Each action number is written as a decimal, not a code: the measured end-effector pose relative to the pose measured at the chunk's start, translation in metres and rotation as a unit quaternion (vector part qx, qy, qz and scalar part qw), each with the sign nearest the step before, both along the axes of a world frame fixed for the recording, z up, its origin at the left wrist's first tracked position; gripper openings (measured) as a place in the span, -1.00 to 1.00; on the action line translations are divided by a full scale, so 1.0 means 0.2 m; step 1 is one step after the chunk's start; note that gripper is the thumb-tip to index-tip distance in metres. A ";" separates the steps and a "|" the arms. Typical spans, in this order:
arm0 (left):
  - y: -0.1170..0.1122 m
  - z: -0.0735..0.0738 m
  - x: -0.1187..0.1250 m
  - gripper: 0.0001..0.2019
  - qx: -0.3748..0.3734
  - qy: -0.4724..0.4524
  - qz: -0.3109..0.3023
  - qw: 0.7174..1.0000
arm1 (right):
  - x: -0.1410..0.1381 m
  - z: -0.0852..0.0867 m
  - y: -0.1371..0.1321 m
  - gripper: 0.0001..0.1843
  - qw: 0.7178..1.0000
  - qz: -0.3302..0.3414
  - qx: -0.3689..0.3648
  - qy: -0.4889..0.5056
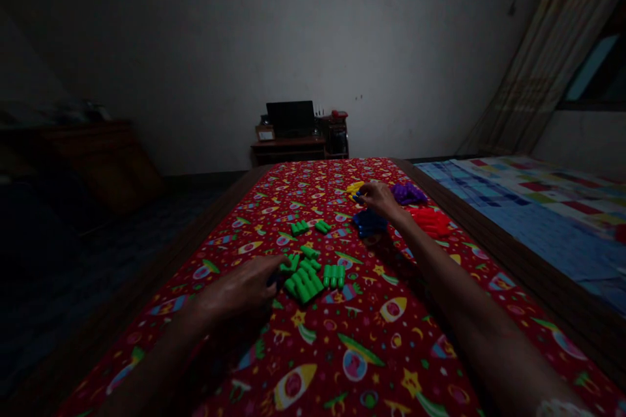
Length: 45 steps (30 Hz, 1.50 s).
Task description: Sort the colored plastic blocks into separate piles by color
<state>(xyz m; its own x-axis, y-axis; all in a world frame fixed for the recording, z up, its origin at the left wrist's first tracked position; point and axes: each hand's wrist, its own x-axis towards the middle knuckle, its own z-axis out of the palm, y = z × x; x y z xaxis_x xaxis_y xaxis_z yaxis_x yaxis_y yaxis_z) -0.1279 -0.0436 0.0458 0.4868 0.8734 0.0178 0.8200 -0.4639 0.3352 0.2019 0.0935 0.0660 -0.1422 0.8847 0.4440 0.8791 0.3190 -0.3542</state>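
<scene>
One red rocket-print cloth [362,319], grey wall [352,39] beyond; right grip [380,198] pinches blue piece [359,198], left grip [244,285] unclear.

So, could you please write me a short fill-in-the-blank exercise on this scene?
1. The pieces nearest the left hand are coloured ____.
2. The small piece at the right hand's fingertips is coloured ____.
3. The patterned cloth has a ____ background.
4. Directly behind the red pile lies a pile coloured ____.

Missing words: green; blue; red; purple.
</scene>
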 end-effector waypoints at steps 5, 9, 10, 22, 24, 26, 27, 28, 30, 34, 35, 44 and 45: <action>0.08 0.02 -0.04 -0.61 0.009 -0.033 0.046 0.998 | 0.00 -0.07 0.08 -0.80 0.995 0.042 -0.072 -0.051; 0.12 0.06 0.01 -0.61 0.015 -0.121 0.083 0.989 | 0.02 -0.08 0.07 -0.74 0.990 0.047 -0.098 -0.087; 0.12 0.07 0.02 -0.60 0.012 -0.154 0.093 0.984 | 0.02 -0.07 0.06 -0.69 0.990 0.040 -0.098 -0.091; 0.14 -0.02 0.13 -0.34 0.006 -0.415 0.191 0.890 | -0.28 0.09 -0.23 -0.43 0.960 0.268 -0.068 0.037; 0.12 -0.03 0.17 -0.34 0.016 -0.426 0.185 0.886 | -0.39 0.09 -0.32 -0.55 0.929 0.352 -0.100 0.051; 0.11 -0.03 0.20 -0.36 0.018 -0.432 0.180 0.883 | -0.47 0.10 -0.38 -0.70 0.916 0.384 -0.107 0.043; 0.10 -0.04 0.20 -0.38 0.016 -0.435 0.176 0.883 | -0.49 0.10 -0.40 -0.76 0.916 0.385 -0.105 0.035; 0.10 -0.04 0.21 -0.39 0.016 -0.439 0.171 0.882 | -0.49 0.11 -0.40 -0.81 0.919 0.381 -0.102 0.026; 0.11 -0.04 0.21 -0.42 0.021 -0.448 0.156 0.880 | -0.46 0.11 -0.36 -0.84 0.933 0.348 -0.089 0.017; 0.13 -0.04 0.19 -0.49 0.051 -0.454 0.142 0.878 | -0.27 0.08 -0.19 -0.77 0.985 0.162 -0.038 0.042; 0.13 -0.04 0.18 -0.52 0.054 -0.449 0.142 0.881 | -0.22 0.07 -0.15 -0.75 0.992 0.112 -0.029 0.048; 0.20 -0.07 0.09 -0.67 0.137 -0.296 0.159 0.932 | -0.06 -0.04 -0.08 -0.66 0.991 -0.108 -0.060 -0.045; 0.21 -0.08 0.08 -0.66 0.149 -0.270 0.155 0.939 | -0.07 -0.04 -0.08 -0.66 0.989 -0.120 -0.062 -0.058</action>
